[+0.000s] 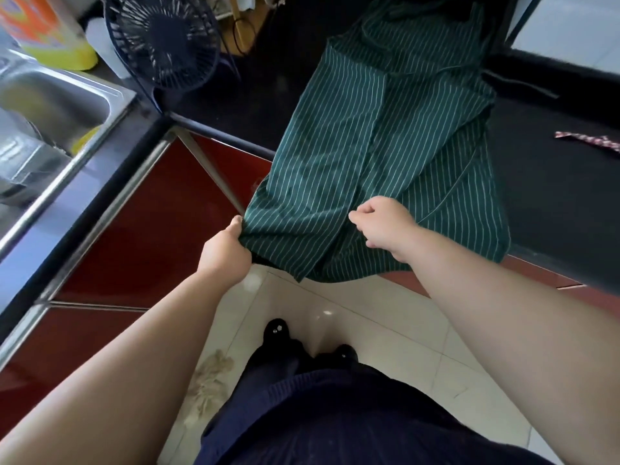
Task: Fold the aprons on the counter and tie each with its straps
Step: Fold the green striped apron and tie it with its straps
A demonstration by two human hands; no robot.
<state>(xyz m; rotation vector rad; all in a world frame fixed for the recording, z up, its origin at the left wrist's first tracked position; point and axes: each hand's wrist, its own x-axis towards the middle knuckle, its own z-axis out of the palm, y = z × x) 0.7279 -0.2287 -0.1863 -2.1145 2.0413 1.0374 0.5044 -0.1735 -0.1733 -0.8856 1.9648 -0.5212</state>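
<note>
A dark green apron with thin white stripes (352, 135) lies lengthwise on the black counter (543, 182), its sides folded inward so two flaps meet along the middle. Its lower end hangs over the counter's front edge. My left hand (224, 253) grips the lower left corner of the apron. My right hand (382, 226) has curled fingers at the edge of the right flap near the centre seam and appears to pinch the cloth. A dark strap (523, 83) trails from the apron's upper right onto the counter.
A black desk fan (164, 38) stands at the counter's back left. A steel sink (53, 105) sits to the left with a yellow and orange bottle (50, 31) behind it. A red patterned strip (590, 140) lies at the right. Red cabinet fronts and a tiled floor are below.
</note>
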